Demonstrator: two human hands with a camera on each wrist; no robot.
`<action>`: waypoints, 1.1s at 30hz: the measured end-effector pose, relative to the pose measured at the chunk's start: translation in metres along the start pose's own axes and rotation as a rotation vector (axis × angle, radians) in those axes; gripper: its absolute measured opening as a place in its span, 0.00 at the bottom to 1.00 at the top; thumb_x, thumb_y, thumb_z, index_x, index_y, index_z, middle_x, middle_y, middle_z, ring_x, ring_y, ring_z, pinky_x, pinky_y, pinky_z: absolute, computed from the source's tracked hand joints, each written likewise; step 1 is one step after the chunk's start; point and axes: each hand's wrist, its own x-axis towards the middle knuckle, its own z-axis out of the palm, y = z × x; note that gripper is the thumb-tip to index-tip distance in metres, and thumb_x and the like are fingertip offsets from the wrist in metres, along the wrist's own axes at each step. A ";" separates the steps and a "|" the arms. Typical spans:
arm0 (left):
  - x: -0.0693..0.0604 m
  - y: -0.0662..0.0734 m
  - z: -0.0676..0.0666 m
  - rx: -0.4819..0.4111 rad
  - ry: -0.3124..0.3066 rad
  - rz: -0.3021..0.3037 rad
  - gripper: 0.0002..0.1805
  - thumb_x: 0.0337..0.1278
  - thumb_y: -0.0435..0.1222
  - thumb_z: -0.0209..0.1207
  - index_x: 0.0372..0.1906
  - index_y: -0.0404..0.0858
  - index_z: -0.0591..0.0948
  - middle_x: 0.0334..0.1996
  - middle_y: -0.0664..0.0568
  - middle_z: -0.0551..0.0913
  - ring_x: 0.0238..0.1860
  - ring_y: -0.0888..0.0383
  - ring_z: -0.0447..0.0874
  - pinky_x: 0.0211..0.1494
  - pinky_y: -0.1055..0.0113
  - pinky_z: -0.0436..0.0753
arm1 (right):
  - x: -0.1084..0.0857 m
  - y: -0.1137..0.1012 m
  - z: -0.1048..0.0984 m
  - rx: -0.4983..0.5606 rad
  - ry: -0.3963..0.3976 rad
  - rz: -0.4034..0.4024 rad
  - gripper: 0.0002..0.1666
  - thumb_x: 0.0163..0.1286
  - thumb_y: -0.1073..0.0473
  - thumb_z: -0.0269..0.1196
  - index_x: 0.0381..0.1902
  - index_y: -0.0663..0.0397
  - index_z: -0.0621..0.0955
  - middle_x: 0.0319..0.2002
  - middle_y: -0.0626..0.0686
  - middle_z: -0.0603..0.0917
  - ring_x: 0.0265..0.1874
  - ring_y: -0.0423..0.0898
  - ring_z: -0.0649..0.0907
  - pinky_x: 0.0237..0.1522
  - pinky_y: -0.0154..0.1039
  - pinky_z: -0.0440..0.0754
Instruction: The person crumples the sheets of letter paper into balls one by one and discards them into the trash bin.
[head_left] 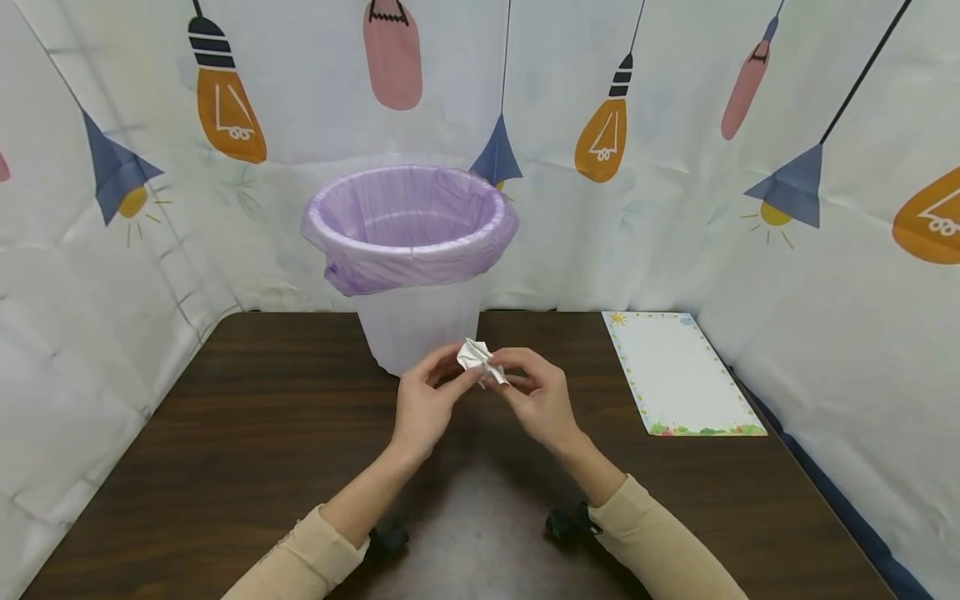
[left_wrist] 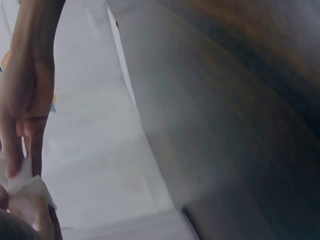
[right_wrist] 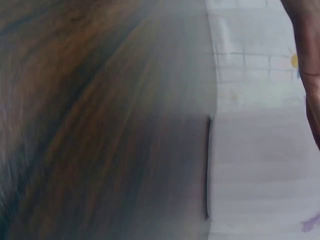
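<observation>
A crumpled piece of white paper is pinched between both hands, above the table and in front of the bin. My left hand holds its left side with thumb and fingers, while my right hand grips the right side. In the left wrist view the white paper appears at the lower left with fingers on it. The right wrist view shows only part of a hand at its right edge; the paper is out of sight there.
Behind the hands stands a white bin lined with a purple bag. A sheet with a decorated border lies at the right of the dark wooden table. A printed curtain surrounds the back and sides.
</observation>
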 end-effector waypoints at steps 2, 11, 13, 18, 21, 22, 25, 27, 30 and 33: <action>0.000 0.000 -0.002 -0.028 -0.005 0.006 0.23 0.56 0.26 0.72 0.58 0.31 0.83 0.53 0.41 0.85 0.53 0.48 0.84 0.52 0.63 0.85 | 0.000 0.003 -0.003 0.044 -0.032 0.009 0.19 0.55 0.88 0.67 0.44 0.74 0.83 0.46 0.68 0.83 0.48 0.47 0.85 0.43 0.50 0.87; 0.005 0.005 -0.008 -0.086 -0.086 0.035 0.22 0.54 0.19 0.70 0.56 0.25 0.81 0.54 0.39 0.83 0.55 0.49 0.83 0.53 0.62 0.85 | 0.000 0.019 -0.013 0.045 -0.074 -0.008 0.28 0.52 0.87 0.70 0.51 0.70 0.81 0.45 0.64 0.85 0.42 0.47 0.86 0.39 0.47 0.88; 0.006 0.005 -0.009 -0.093 -0.102 0.037 0.22 0.54 0.19 0.69 0.55 0.25 0.81 0.53 0.40 0.83 0.55 0.50 0.83 0.53 0.64 0.85 | 0.000 0.018 -0.014 0.061 -0.081 -0.012 0.26 0.53 0.86 0.70 0.50 0.68 0.83 0.45 0.62 0.86 0.42 0.49 0.86 0.38 0.48 0.89; 0.007 0.005 -0.011 -0.127 -0.127 0.041 0.19 0.53 0.17 0.69 0.51 0.27 0.83 0.50 0.43 0.84 0.52 0.53 0.83 0.52 0.66 0.85 | 0.002 0.017 -0.017 0.128 -0.108 -0.039 0.21 0.57 0.85 0.69 0.48 0.70 0.86 0.43 0.62 0.87 0.39 0.53 0.88 0.35 0.51 0.88; 0.006 0.005 -0.012 -0.151 -0.144 0.052 0.19 0.51 0.16 0.69 0.50 0.27 0.83 0.49 0.45 0.86 0.51 0.54 0.83 0.50 0.66 0.85 | 0.003 0.016 -0.018 0.158 -0.126 -0.037 0.16 0.60 0.81 0.69 0.47 0.71 0.86 0.39 0.62 0.87 0.36 0.54 0.88 0.35 0.50 0.88; 0.006 0.005 -0.013 -0.156 -0.157 0.059 0.20 0.50 0.16 0.69 0.50 0.27 0.83 0.49 0.45 0.86 0.51 0.54 0.83 0.50 0.66 0.85 | 0.002 0.016 -0.018 0.167 -0.130 -0.034 0.14 0.61 0.80 0.70 0.46 0.71 0.87 0.38 0.62 0.87 0.35 0.54 0.87 0.34 0.50 0.88; 0.007 0.007 -0.016 -0.141 -0.212 0.090 0.22 0.48 0.17 0.71 0.51 0.24 0.83 0.50 0.45 0.86 0.51 0.54 0.83 0.48 0.66 0.86 | 0.000 0.014 -0.019 0.178 -0.142 -0.018 0.10 0.64 0.75 0.70 0.44 0.70 0.88 0.34 0.62 0.87 0.31 0.51 0.85 0.32 0.43 0.87; 0.009 0.008 -0.019 -0.118 -0.273 0.114 0.23 0.49 0.18 0.72 0.53 0.23 0.82 0.50 0.46 0.86 0.53 0.53 0.84 0.48 0.65 0.86 | -0.002 0.013 -0.019 0.203 -0.151 0.003 0.09 0.65 0.74 0.70 0.43 0.70 0.88 0.33 0.62 0.87 0.29 0.48 0.83 0.31 0.39 0.85; 0.010 0.007 -0.021 -0.094 -0.355 0.135 0.23 0.52 0.22 0.72 0.54 0.22 0.81 0.50 0.47 0.86 0.55 0.52 0.83 0.47 0.66 0.86 | -0.004 0.011 -0.020 0.243 -0.177 0.055 0.06 0.65 0.73 0.70 0.40 0.72 0.88 0.33 0.60 0.87 0.28 0.45 0.82 0.31 0.36 0.84; 0.009 0.004 -0.022 -0.095 -0.410 0.149 0.22 0.55 0.23 0.71 0.55 0.23 0.80 0.50 0.48 0.85 0.55 0.52 0.83 0.47 0.66 0.85 | -0.003 0.008 -0.023 0.286 -0.186 0.147 0.05 0.64 0.72 0.72 0.37 0.71 0.87 0.33 0.58 0.88 0.29 0.45 0.85 0.33 0.39 0.87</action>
